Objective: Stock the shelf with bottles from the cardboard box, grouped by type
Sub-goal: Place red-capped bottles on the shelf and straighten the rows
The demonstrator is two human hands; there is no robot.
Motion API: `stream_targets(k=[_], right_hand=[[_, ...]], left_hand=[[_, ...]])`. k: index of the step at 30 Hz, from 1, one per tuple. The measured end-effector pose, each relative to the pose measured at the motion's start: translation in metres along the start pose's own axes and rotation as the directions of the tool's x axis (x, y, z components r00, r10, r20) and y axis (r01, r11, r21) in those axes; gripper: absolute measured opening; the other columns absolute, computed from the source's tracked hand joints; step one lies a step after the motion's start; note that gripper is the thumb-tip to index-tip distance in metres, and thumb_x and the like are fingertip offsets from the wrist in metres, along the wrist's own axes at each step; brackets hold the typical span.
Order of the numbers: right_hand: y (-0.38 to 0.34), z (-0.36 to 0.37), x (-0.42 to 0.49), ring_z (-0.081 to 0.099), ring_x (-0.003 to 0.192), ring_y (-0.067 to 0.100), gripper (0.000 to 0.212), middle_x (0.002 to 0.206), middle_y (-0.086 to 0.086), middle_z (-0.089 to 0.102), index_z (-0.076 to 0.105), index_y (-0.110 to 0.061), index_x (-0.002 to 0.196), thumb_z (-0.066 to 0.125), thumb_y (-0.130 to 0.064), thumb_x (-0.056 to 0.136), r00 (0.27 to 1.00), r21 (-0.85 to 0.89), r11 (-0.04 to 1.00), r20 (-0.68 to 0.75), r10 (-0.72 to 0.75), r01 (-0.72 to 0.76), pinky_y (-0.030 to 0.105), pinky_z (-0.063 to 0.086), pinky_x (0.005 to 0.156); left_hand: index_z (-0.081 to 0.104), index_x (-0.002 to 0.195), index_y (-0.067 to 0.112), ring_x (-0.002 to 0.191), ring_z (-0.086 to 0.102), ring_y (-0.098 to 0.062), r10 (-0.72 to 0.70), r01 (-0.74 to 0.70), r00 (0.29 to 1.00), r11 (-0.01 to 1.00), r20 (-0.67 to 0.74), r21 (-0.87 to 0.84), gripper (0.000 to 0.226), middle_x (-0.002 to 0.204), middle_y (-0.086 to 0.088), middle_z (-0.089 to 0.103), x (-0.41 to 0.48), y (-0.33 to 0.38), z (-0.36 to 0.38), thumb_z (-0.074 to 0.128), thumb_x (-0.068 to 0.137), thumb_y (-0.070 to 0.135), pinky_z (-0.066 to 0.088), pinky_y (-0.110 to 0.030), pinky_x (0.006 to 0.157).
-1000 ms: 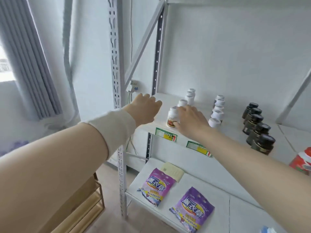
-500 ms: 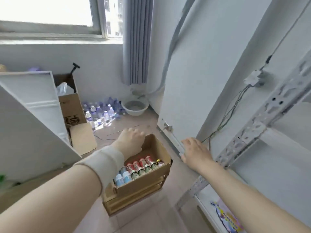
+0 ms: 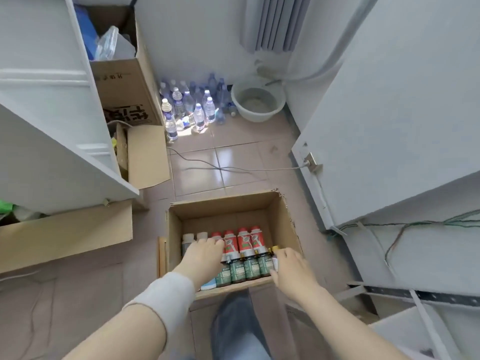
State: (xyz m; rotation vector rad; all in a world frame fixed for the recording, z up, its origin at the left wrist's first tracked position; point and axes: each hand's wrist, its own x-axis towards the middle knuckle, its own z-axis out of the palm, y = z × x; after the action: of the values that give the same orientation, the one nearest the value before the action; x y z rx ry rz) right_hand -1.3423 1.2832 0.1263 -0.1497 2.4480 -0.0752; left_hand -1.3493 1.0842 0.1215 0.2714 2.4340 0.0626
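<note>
The open cardboard box point(image 3: 223, 201) stands on the tiled floor right below me. Inside, red-and-white bottles point(image 3: 244, 240) lie in a row above dark bottles with green labels point(image 3: 250, 268). White-capped bottles point(image 3: 188, 239) sit at the left, and a light-blue bottle point(image 3: 209, 284) shows at the near edge. My left hand point(image 3: 202, 255) lies over the left bottles, its fingertips at the leftmost red bottle. My right hand point(image 3: 291, 268) is at the box's right side, fingers apart, beside a gold-capped bottle point(image 3: 274, 248). Neither hand has lifted anything. Only a metal bar of the shelf point(image 3: 415, 294) shows at lower right.
Several water bottles point(image 3: 192, 105) and a grey basin point(image 3: 255, 102) stand by the far wall. Larger cardboard boxes point(image 3: 124, 94) and a low one point(image 3: 65, 235) crowd the left. A cable point(image 3: 233, 168) crosses the tiles. A white panel point(image 3: 389, 126) leans at right.
My view swung from the shelf down to the floor. Both hands left the shelf's white bottles and came down into the cardboard box.
</note>
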Motion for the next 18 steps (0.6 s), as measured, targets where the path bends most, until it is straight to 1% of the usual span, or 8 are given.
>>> stream_targets(k=[2, 4, 7, 10, 14, 15, 18], right_hand=[[0.01, 0.015, 0.037, 0.04, 0.128, 0.025, 0.047, 0.138, 0.008, 0.042, 0.035, -0.014, 0.137, 0.043, -0.033, 0.095, 0.998, -0.001, 1.0, 0.062, 0.0, 0.0, 0.034, 0.034, 0.107], [0.018, 0.03, 0.072, 0.042, 0.126, 0.025, 0.045, 0.136, 0.008, 0.044, 0.036, -0.013, 0.136, 0.042, -0.032, 0.095, 0.992, 0.006, 1.0, 0.123, 0.003, -0.003, 0.033, 0.035, 0.105], [0.026, 0.056, 0.129, 0.043, 0.124, 0.025, 0.046, 0.134, 0.008, 0.045, 0.036, -0.013, 0.136, 0.043, -0.032, 0.094, 0.986, 0.052, 0.999, 0.164, -0.006, -0.002, 0.033, 0.036, 0.103], [0.031, 0.082, 0.184, 0.043, 0.123, 0.026, 0.046, 0.133, 0.009, 0.045, 0.037, -0.012, 0.135, 0.044, -0.033, 0.094, 0.984, 0.116, 0.993, 0.181, 0.009, -0.03, 0.034, 0.037, 0.101], [0.039, 0.111, 0.248, 0.048, 0.116, 0.03, 0.044, 0.123, 0.014, 0.051, 0.047, -0.009, 0.125, 0.05, -0.038, 0.091, 0.979, 0.176, 0.977, 0.185, 0.086, -0.119, 0.035, 0.04, 0.094], [0.041, 0.119, 0.26, 0.049, 0.115, 0.03, 0.047, 0.122, 0.014, 0.051, 0.048, -0.008, 0.124, 0.051, -0.04, 0.09, 0.973, 0.19, 0.971, 0.205, 0.108, -0.148, 0.034, 0.041, 0.093], [0.045, 0.135, 0.284, 0.053, 0.114, 0.031, 0.054, 0.122, 0.015, 0.054, 0.05, -0.005, 0.122, 0.06, -0.043, 0.085, 0.95, 0.264, 0.937, 0.271, 0.155, -0.228, 0.032, 0.043, 0.09]], left_hand=[[0.037, 0.135, 0.01, 0.123, 0.046, -0.029, -0.022, 0.025, 0.997, 0.999, 0.07, -0.047, 0.044, 0.133, -0.01, 0.049, 0.034, 0.001, 0.019, 0.046, 0.095, 0.026, 0.041, -0.037, 0.096], [0.038, 0.134, 0.01, 0.123, 0.046, -0.029, -0.038, 0.052, 0.991, 0.993, 0.13, -0.108, 0.042, 0.133, -0.01, 0.049, 0.064, 0.004, 0.038, 0.045, 0.095, 0.024, 0.041, -0.037, 0.096], [0.036, 0.134, 0.011, 0.124, 0.045, -0.028, -0.05, 0.08, 0.985, 0.98, 0.165, -0.179, 0.044, 0.133, -0.01, 0.048, 0.116, 0.004, 0.067, 0.046, 0.095, 0.029, 0.039, -0.036, 0.098], [0.036, 0.137, 0.011, 0.125, 0.043, -0.028, -0.066, 0.099, 0.988, 0.966, 0.141, -0.239, 0.048, 0.134, -0.01, 0.048, 0.174, 0.002, 0.094, 0.047, 0.095, 0.031, 0.036, -0.035, 0.1], [0.039, 0.137, 0.018, 0.123, 0.046, -0.027, -0.1, 0.12, 0.992, 0.935, 0.074, -0.334, 0.048, 0.133, -0.008, 0.051, 0.246, -0.002, 0.123, 0.046, 0.094, 0.039, 0.037, -0.034, 0.099], [0.04, 0.138, 0.019, 0.124, 0.044, -0.027, -0.11, 0.129, 0.991, 0.925, 0.073, -0.359, 0.048, 0.134, -0.007, 0.05, 0.26, -0.003, 0.129, 0.045, 0.095, 0.041, 0.036, -0.034, 0.101], [0.041, 0.137, 0.022, 0.131, 0.038, -0.028, -0.108, 0.152, 0.986, 0.903, 0.13, -0.401, 0.05, 0.139, -0.008, 0.047, 0.288, -0.004, 0.143, 0.043, 0.094, 0.047, 0.03, -0.037, 0.107]])
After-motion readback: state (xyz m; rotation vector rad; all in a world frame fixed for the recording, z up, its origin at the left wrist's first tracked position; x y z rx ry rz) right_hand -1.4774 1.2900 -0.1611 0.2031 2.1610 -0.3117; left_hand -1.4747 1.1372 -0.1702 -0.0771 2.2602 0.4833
